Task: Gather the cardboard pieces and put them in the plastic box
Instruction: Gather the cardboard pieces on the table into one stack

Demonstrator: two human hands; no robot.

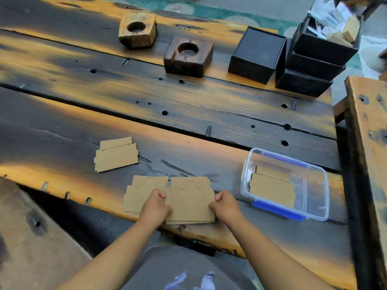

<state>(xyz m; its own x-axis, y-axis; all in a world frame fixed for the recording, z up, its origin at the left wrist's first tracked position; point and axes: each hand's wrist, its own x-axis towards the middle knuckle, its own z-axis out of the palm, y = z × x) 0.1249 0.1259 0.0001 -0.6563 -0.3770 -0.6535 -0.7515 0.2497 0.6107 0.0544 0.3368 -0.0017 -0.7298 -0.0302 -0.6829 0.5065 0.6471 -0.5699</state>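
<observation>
A stack of brown cardboard pieces (189,200) lies at the near edge of the dark wooden table. My left hand (156,207) grips its left side and my right hand (225,206) grips its right side. A second stack of cardboard (140,191) lies just left of it, partly under my left hand. A third small pile of cardboard (116,154) rests farther left and back. The clear plastic box (314,210) with blue clips stands to the right and holds a few cardboard pieces (272,189).
Two wooden blocks with round hollows, a light wooden block (137,30) and a dark wooden block (188,56), sit at the back. Black boxes (257,55) are stacked at the back right. A wooden bench (368,130) runs along the right edge.
</observation>
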